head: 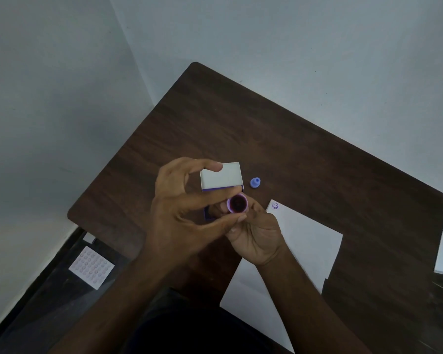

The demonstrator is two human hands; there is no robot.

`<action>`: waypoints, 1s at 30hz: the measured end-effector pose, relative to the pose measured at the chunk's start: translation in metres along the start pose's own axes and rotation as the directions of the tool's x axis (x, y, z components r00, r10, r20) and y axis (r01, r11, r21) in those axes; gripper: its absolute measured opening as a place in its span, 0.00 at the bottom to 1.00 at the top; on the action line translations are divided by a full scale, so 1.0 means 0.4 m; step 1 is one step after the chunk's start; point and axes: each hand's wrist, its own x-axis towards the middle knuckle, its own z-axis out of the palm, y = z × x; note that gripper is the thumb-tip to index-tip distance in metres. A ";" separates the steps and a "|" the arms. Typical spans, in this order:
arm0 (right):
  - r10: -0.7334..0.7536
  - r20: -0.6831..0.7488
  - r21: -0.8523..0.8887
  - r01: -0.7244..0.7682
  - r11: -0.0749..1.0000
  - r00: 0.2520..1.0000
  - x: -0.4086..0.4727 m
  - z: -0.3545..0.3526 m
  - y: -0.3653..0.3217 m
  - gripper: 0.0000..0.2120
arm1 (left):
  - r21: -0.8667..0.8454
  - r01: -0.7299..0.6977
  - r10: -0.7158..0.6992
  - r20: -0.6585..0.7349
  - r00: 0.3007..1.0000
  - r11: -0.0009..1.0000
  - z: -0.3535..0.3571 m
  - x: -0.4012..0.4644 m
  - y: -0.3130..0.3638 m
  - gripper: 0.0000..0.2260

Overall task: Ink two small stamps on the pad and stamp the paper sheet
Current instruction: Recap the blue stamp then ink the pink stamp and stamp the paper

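Pale wall corner filled the upper frame; a dark wood-grain table [292, 139] ran diagonally across the centre. Item: paper sheet [302, 241], white, lower right of centre, bearing one purple smiley print [275, 206] at its upper corner, so one stamping appeared done. Item: blue stamp [255, 182], small, standing alone on the table right of centre, apart from both hands. Item: purple stamp [237, 203], round, inked face turned up toward the camera, pinched in the fingers of the right hand [253, 236] at frame centre. Item: ink pad [221, 176], a white-lidded box with a purple edge, its lid seemingly raised, just above the purple stamp; the left hand [179, 208] was spread before it, index fingertip touching the lid's left corner, thumb and other fingers extended toward the stamp; whether they touched the stamp could not be told. Step judged: second stamp inked or being checked, not yet printed. Next move would call for turning the face down and pressing it squarely on bare paper clear of the smiley. Obstructions: the left hand crossed between stamp and pad; the sheet lay open. Also present: a white dotted sheet [91, 267] at lower left, off the table.
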 end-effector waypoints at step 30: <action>-0.136 -0.219 -0.671 -0.251 -0.697 0.966 0.170 -0.181 0.002 0.22 | 0.493 0.217 -0.345 0.183 0.921 0.842 0.189 0.002 -0.370 0.41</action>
